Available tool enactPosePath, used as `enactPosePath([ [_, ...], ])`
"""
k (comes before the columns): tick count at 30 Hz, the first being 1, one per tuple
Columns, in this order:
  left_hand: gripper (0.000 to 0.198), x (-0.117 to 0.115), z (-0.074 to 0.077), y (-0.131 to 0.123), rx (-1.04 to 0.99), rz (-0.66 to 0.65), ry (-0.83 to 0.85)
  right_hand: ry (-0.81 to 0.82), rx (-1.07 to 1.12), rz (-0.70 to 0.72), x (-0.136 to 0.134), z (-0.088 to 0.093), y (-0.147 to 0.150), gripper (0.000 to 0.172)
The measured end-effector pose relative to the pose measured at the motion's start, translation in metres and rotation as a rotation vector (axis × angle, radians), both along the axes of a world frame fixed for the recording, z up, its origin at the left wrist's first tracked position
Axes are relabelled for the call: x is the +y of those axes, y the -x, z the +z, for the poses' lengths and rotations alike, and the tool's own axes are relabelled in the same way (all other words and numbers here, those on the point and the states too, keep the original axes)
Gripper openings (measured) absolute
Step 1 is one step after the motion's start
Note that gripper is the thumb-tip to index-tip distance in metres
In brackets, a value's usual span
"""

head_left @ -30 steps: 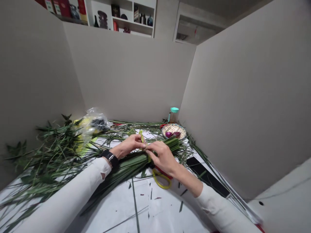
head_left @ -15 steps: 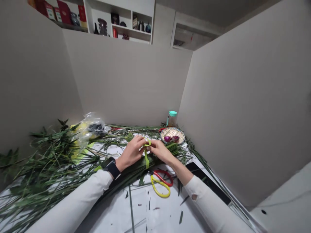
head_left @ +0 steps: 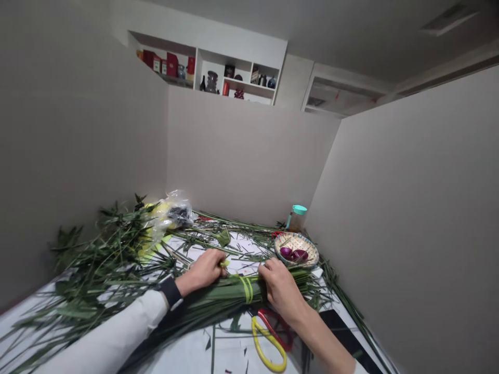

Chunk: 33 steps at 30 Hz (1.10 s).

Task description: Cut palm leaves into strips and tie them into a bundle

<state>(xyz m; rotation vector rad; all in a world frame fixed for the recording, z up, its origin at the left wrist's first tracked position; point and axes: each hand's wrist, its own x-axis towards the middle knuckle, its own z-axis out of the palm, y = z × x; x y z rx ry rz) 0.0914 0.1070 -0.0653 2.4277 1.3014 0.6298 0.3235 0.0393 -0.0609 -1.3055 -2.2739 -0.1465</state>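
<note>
A thick bundle of long green leaves point(head_left: 218, 298) lies across the table, with a yellow-green ribbon point(head_left: 248, 290) looped round it. My left hand point(head_left: 203, 270), with a dark watch on the wrist, is closed on one ribbon end just left of the loop. To the right of the loop, my right hand point(head_left: 281, 284) is closed low over the bundle, its fingers curled as if on the other ribbon end, which they mostly hide. Scissors point(head_left: 271, 343) with one red and one yellow handle lie in front of the bundle, their blades hidden beneath it.
Loose leaves and stems point(head_left: 97, 280) spread over the left side. A clear plastic bag point(head_left: 177, 210) sits at the back left. Behind my right hand are a woven basket point(head_left: 298, 243) with purple items and a teal-lidded jar point(head_left: 297, 218). Grey partitions point(head_left: 249, 156) enclose the table; a dark flat object point(head_left: 346, 337) lies right.
My hands have moved apart from the knot, left hand leftward and right hand rightward. The ribbon now lies tight round the bundle. The camera view has tilted up and turned left.
</note>
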Motion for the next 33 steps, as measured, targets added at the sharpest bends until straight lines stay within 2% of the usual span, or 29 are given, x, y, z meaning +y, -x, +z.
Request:
enactPosePath([
  [3,0.031,0.005,-0.002,0.012,-0.005,-0.006,0.123,-0.003,-0.038,0.015,-0.007,-0.001,-0.001,0.029],
  [7,0.032,0.012,0.002,0.012,-0.055,-0.021,0.227,0.000,-0.011,0.029,-0.009,0.003,-0.003,0.029],
  [12,0.032,0.017,0.011,-0.010,-0.172,-0.069,0.297,0.032,0.140,0.036,-0.007,0.009,-0.005,0.023],
  [17,0.030,0.011,0.007,-0.039,-0.275,-0.158,0.388,0.095,0.337,0.014,-0.004,0.013,0.001,0.015],
  [21,0.032,0.002,0.005,-0.048,-0.289,-0.166,0.373,0.153,0.474,0.006,-0.002,0.016,0.005,0.012],
  [26,0.028,-0.011,0.014,-0.048,-0.189,-0.228,0.286,0.192,0.587,0.013,0.002,0.018,0.010,0.016],
  [33,0.029,-0.020,0.019,-0.045,-0.144,-0.264,0.233,0.152,0.595,0.055,0.006,0.019,0.022,0.021],
])
